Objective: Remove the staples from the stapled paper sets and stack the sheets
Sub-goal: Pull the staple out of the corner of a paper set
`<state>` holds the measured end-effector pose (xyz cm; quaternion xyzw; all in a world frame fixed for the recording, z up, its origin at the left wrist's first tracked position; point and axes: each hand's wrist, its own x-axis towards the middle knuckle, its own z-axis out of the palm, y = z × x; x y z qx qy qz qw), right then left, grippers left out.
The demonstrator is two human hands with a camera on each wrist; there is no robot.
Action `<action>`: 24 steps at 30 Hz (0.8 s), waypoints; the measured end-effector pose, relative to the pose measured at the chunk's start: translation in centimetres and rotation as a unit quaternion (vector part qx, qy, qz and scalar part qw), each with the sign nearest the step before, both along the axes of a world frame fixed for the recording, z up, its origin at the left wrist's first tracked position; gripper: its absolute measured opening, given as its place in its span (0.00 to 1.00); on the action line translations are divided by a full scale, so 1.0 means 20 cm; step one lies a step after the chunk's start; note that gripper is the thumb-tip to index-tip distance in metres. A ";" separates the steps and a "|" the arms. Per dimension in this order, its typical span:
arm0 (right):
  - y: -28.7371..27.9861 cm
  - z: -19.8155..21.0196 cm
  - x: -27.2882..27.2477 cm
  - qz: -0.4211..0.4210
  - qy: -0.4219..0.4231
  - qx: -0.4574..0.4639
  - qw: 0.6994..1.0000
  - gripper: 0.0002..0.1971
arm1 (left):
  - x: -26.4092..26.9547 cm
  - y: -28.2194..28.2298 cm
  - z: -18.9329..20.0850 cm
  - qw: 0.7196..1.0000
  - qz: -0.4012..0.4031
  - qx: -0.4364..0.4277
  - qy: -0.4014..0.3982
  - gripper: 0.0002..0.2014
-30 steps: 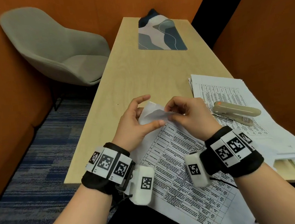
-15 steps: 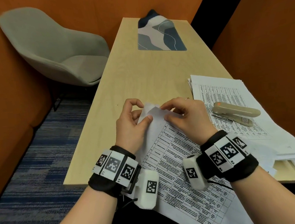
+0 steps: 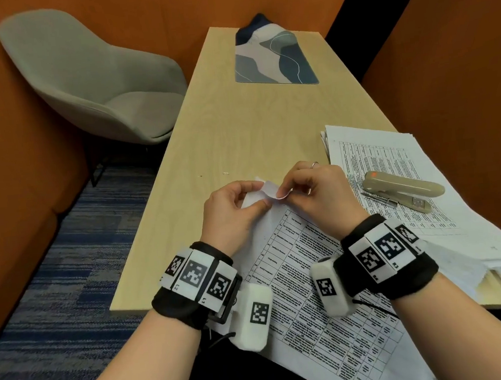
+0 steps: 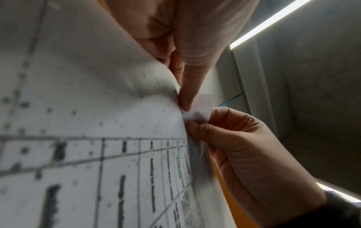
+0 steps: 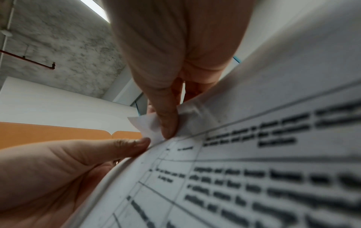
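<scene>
head: paper set at 6 o'clock on table, overhanging the near edge; left hand and right hand pinch its far corner, which is curled up. stack at 3 o'clock, stapler on top. mat at 12 o'clock. chair at 10 o'clock.
left wrist: left fingertip pressed on the corner; right thumb grips it just below.
right wrist: right thumb and finger closed on the folded corner; left thumb at 9 o'clock touches the sheet edge.

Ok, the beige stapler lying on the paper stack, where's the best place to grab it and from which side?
Probably from above, across the middle of the stapler's long body. It lies flat on the paper stack, both long sides clear, its far end tapering. The right hand is nearest, though it now pinches the paper set corner.
</scene>
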<state>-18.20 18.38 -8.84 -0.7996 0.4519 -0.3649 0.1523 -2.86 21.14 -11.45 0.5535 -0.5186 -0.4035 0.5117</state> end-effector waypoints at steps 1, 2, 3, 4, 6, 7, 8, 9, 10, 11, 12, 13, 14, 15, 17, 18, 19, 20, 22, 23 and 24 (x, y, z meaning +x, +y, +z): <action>0.00 0.00 0.00 0.000 -0.001 0.001 1.000 0.06 | 0.00 -0.01 0.00 1.000 0.000 0.001 -0.008 0.10; -0.01 0.00 0.00 -0.001 -0.001 0.003 1.000 0.06 | 0.00 -0.01 0.01 1.000 0.002 0.001 -0.016 0.09; -0.01 0.00 0.00 -0.002 0.000 0.006 1.000 0.06 | 0.00 -0.01 0.01 1.000 0.002 0.000 -0.026 0.09; -0.01 0.00 0.00 -0.002 0.000 0.010 1.000 0.05 | 0.00 -0.01 0.01 0.999 0.002 -0.002 -0.038 0.08; 0.00 0.02 0.01 0.002 0.002 0.028 1.000 0.05 | 0.00 -0.01 0.02 0.999 -0.004 -0.002 -0.052 0.08; 0.01 0.02 0.01 0.002 0.005 0.039 0.999 0.07 | 0.00 0.00 0.02 0.999 -0.007 -0.001 -0.051 0.08; 0.01 0.02 0.01 0.003 0.009 0.047 0.999 0.09 | 0.00 0.00 0.02 0.999 -0.010 0.001 -0.050 0.09; 0.02 0.02 0.01 0.003 0.015 0.050 0.999 0.10 | 0.00 0.00 0.02 0.999 -0.013 0.003 -0.053 0.09; 0.02 0.02 0.01 0.003 0.021 0.048 0.999 0.09 | 0.00 0.00 0.02 0.998 -0.015 0.002 -0.058 0.09; 0.03 0.02 0.00 0.001 0.029 0.046 0.999 0.07 | 0.00 0.01 0.02 0.998 -0.016 0.000 -0.062 0.09; 0.04 0.02 0.00 -0.004 0.041 0.049 0.998 0.06 | 0.01 0.01 0.02 0.998 -0.016 -0.001 -0.065 0.09; 0.04 0.02 -0.01 -0.014 0.057 0.059 0.997 0.05 | 0.01 0.01 0.02 0.998 -0.016 -0.003 -0.068 0.09; 0.04 0.02 -0.02 -0.027 0.075 0.071 0.994 0.04 | 0.01 0.01 0.01 0.998 -0.016 -0.004 -0.068 0.08; 0.03 0.03 -0.03 -0.036 0.092 0.086 0.991 0.05 | 0.01 0.01 0.01 0.997 -0.017 -0.004 -0.070 0.08; 0.03 0.04 -0.03 -0.035 0.106 0.113 0.987 0.06 | 0.01 0.01 0.01 0.997 -0.021 -0.004 -0.077 0.05; 0.03 0.05 -0.02 -0.030 0.108 0.122 0.986 0.06 | 0.00 0.01 0.01 0.996 -0.026 -0.004 -0.082 0.02; 0.03 0.05 -0.01 -0.026 0.108 0.127 0.986 0.06 | -0.01 0.02 0.02 0.996 -0.029 -0.005 -0.087 0.02; 0.03 0.06 0.01 -0.024 0.106 0.130 0.985 0.06 | -0.02 0.02 0.02 0.996 -0.029 -0.005 -0.090 0.06; 0.02 0.06 0.03 -0.021 0.095 0.137 0.986 0.04 | -0.03 0.02 0.02 0.996 -0.030 -0.006 -0.087 0.11; 0.01 0.06 0.03 -0.020 0.091 0.140 0.986 0.05 | -0.03 0.03 0.02 0.996 -0.031 -0.006 -0.086 0.13; 0.01 0.06 0.03 -0.020 0.089 0.141 0.986 0.06 | -0.03 0.03 0.02 0.996 -0.029 -0.006 -0.082 0.13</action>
